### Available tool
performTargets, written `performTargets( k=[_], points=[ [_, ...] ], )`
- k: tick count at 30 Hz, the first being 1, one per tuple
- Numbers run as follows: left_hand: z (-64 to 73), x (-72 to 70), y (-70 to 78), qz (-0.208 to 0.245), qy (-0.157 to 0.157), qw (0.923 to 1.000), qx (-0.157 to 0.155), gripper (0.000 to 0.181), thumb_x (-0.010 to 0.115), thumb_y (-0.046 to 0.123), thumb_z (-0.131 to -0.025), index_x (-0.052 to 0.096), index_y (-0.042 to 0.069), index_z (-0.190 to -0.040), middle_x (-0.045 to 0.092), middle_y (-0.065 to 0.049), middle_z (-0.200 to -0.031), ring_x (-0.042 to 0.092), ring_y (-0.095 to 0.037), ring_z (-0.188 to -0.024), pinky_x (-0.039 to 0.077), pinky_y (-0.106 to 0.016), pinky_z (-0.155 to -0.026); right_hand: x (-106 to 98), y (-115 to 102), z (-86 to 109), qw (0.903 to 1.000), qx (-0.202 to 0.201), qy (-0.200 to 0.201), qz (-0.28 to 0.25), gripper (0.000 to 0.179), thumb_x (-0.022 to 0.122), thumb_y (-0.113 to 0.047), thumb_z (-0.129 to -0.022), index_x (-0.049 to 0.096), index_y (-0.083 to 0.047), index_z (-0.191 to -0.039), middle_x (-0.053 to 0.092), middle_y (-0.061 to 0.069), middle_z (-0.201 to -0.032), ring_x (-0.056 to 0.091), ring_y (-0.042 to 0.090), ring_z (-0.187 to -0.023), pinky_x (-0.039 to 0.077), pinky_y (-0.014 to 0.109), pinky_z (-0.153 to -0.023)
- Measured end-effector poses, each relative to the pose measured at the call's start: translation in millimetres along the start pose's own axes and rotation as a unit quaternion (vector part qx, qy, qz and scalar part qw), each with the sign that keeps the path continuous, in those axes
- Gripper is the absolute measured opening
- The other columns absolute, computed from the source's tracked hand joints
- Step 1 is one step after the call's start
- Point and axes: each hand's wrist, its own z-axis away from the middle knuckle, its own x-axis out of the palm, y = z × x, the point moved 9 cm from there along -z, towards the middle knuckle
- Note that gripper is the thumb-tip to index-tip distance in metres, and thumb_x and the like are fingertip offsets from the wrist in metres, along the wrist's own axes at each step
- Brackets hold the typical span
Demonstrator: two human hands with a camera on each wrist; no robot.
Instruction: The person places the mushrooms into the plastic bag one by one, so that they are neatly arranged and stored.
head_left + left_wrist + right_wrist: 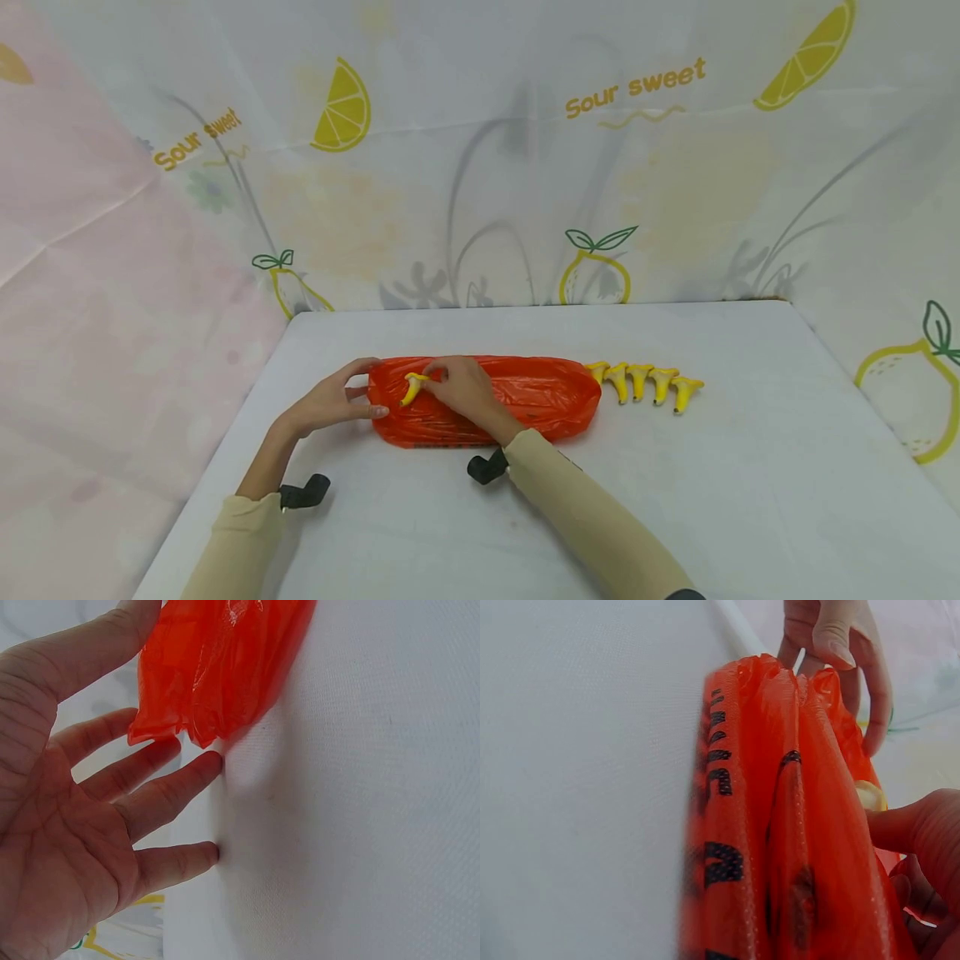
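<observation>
A red plastic bag (536,396) with black print lies lengthwise on the white table. My right hand (465,390) reaches over it and pinches a small yellow trumpet-shaped mushroom (412,388) by its flared end, above the bag's left part. In the right wrist view only a pale bit of the mushroom (870,796) shows past the thumb. My left hand (330,404) is at the bag's left end, thumb at the near side and fingers spread behind. The left wrist view shows its palm and straightened fingers (169,799) beside the crinkled bag edge.
Several more yellow mushrooms (662,385) stand in a row right of the bag, the leftmost partly hidden by it. Behind the table (735,500) hangs a lemon-printed cloth (480,167). Each wrist wears a small black camera mount (306,492).
</observation>
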Motion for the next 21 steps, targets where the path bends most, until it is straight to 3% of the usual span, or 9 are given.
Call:
performTargets(
  k=[10,21],
  points=[
    [-0.5,0.5,1.0,0.002,0.000,1.0000,0.004,0.085,0.080,0.036,-0.083,0.033,0.012,-0.150,0.033,-0.018,-0.153,0.041,-0.051,-0.131,0.047,-0.056,-0.096,0.1,-1.3,0.6,0.9997,-0.021,-0.004,0.013,0.023,0.075,-0.032,-0.089,0.076,-0.019,-0.108,0.042,-0.004,-0.057,0.041,0.012,-0.051,0.027,0.020,-0.045],
    [1.1,-0.6,2.1,-0.005,-0.001,1.0000,0.002,0.085,0.079,0.036,-0.084,0.032,0.012,-0.150,0.033,-0.019,-0.153,0.041,-0.051,-0.131,0.047,-0.057,-0.096,-1.5,4.0,1.2,0.9993,-0.008,-0.028,0.022,0.026,0.076,-0.034,-0.088,0.076,-0.022,-0.111,0.048,-0.005,-0.062,0.044,0.011,-0.057,0.029,0.020,-0.047]
  ],
)
